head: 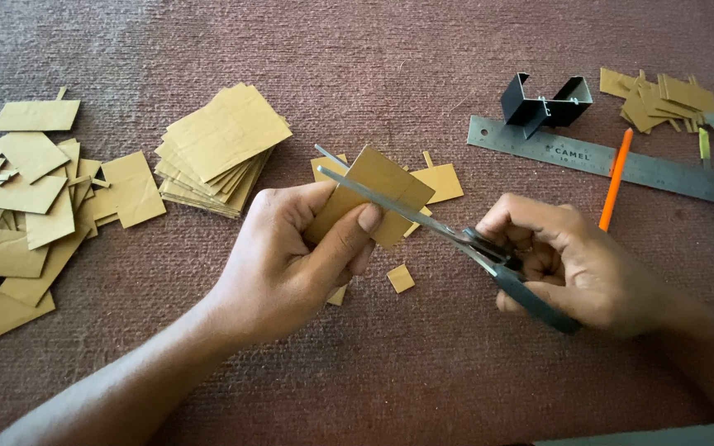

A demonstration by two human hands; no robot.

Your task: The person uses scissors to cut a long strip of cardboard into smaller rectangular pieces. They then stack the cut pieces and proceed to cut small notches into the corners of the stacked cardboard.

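cardboard stack point(223, 149) left, ruler point(601, 158) right, small offcut point(400, 278) between hands.

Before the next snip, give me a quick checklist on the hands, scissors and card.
1. Left hand pinches the card firmly: ok.
2. Right hand grips the scissors handles: ok.
3. Blades open across the card: ok.
4. Left thumb clear of the blades: not ok, it lies right under them.
5. Cut line marked on the card: cannot tell.
6. Offcut out of the way on the carpet: ok.

One head-worn camera looks steeply down, close over the maroon carpet point(390, 49), with both forearms entering from the near edge.
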